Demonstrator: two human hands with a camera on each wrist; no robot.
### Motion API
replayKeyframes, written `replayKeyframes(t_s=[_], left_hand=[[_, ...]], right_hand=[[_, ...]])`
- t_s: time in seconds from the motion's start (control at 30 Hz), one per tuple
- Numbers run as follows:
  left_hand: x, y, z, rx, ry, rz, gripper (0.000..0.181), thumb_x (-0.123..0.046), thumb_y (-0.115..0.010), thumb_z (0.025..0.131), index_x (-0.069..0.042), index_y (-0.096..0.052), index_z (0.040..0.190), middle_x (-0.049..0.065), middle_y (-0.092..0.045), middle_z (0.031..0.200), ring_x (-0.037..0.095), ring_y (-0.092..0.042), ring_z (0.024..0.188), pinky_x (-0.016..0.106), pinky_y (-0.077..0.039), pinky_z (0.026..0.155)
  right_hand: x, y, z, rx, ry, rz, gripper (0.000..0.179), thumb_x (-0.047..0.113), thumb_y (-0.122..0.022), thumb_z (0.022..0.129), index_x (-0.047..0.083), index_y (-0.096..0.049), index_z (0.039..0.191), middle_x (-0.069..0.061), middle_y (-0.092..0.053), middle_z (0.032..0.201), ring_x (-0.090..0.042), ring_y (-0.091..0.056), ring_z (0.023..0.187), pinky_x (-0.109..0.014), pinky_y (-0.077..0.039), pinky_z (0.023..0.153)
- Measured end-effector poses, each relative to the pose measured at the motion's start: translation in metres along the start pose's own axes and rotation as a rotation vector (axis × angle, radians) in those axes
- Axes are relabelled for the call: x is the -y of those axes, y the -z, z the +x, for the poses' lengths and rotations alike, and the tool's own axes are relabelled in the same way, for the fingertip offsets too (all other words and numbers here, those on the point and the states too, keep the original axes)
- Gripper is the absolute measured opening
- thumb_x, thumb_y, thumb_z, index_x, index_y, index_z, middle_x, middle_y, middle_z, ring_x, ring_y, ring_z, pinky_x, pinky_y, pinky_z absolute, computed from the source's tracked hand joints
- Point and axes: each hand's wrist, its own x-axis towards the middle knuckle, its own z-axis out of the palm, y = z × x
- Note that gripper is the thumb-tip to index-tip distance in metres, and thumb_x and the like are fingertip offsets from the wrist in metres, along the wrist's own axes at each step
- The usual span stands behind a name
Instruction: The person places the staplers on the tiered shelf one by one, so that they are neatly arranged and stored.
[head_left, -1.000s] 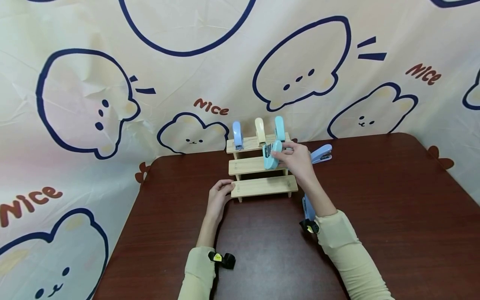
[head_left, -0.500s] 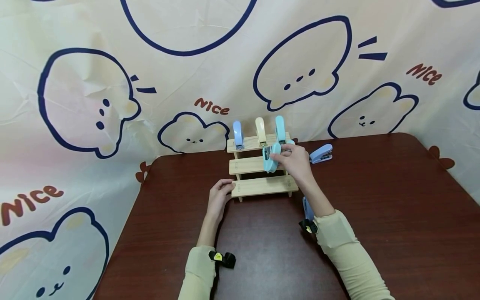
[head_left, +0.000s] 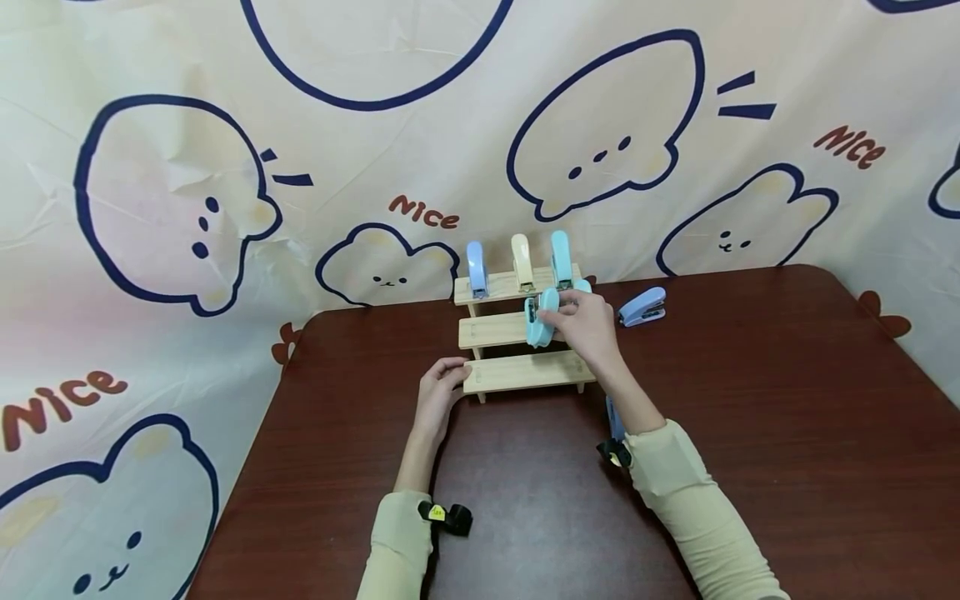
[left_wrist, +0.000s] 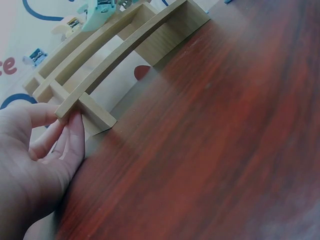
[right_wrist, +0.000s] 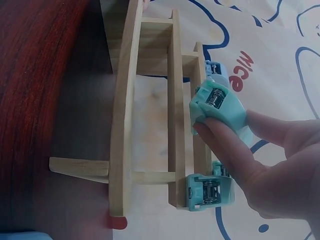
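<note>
My right hand [head_left: 588, 325] pinches a teal stapler [head_left: 542, 317] between thumb and fingers, upright and close over the middle step of a three-tier wooden rack [head_left: 528, 373]. In the right wrist view, the held stapler [right_wrist: 220, 105] shows its front end. Another teal stapler [right_wrist: 210, 192] stands at the right end of the middle step, mostly hidden by my hand in the head view. My left hand [head_left: 437, 400] grips the left end of the lowest step, thumb above and fingers below, as the left wrist view shows.
Along the top step stand a blue stapler [head_left: 477, 270], a cream stapler [head_left: 522, 262] and a teal stapler [head_left: 561, 260]. On the brown table [head_left: 787, 400], one blue stapler [head_left: 642, 307] lies right of the rack; another blue stapler [head_left: 615, 418] is partly behind my right forearm. A printed cloth hangs behind.
My right hand has shifted slightly left and down with the teal stapler, bringing it nearer the middle step. The left hand has kept its place on the rack.
</note>
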Motion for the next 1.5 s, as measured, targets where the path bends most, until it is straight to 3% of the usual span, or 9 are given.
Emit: replayKeyframes(t_s=[0.33, 0.67, 1.03, 1.5], left_hand=[[-0.001, 0.001, -0.001, -0.005, -0.001, -0.007, 0.032, -0.006, -0.068, 0.097, 0.011, -0.062, 0.124, 0.002, -0.068, 0.098, 0.014, -0.067, 0.087, 0.026, -0.056, 0.076], [0.001, -0.001, -0.002, 0.006, -0.002, -0.008, 0.029, -0.007, -0.068, 0.097, 0.009, -0.063, 0.121, 0.003, -0.067, 0.101, 0.014, -0.066, 0.089, 0.027, -0.056, 0.078], [-0.002, -0.002, -0.001, -0.002, -0.006, -0.029, 0.021, -0.005, -0.068, 0.097, 0.004, -0.067, 0.115, 0.003, -0.068, 0.099, 0.015, -0.067, 0.088, 0.028, -0.057, 0.078], [-0.001, -0.002, -0.001, -0.005, -0.009, -0.033, 0.025, -0.004, -0.067, 0.097, 0.009, -0.064, 0.118, 0.003, -0.067, 0.099, 0.013, -0.066, 0.087, 0.026, -0.056, 0.076]], right_hand=[[-0.001, -0.010, -0.001, -0.042, 0.077, -0.076, 0.042, 0.012, -0.079, 0.093, -0.008, -0.067, 0.128, -0.023, -0.076, 0.100, -0.032, -0.077, 0.087, -0.032, -0.062, 0.070], [-0.004, -0.012, 0.001, -0.068, 0.111, -0.207, 0.039, 0.017, -0.077, 0.096, -0.007, -0.069, 0.126, -0.019, -0.077, 0.092, -0.028, -0.077, 0.077, -0.042, -0.061, 0.075], [0.001, -0.018, 0.003, -0.101, 0.202, -0.307, 0.044, 0.020, -0.080, 0.094, -0.007, -0.069, 0.127, -0.019, -0.077, 0.088, -0.029, -0.076, 0.078, -0.040, -0.057, 0.064], [0.003, -0.025, 0.006, -0.101, 0.275, -0.359, 0.030, 0.016, -0.082, 0.092, -0.006, -0.076, 0.111, -0.017, -0.075, 0.080, -0.028, -0.073, 0.071, -0.042, -0.057, 0.064]])
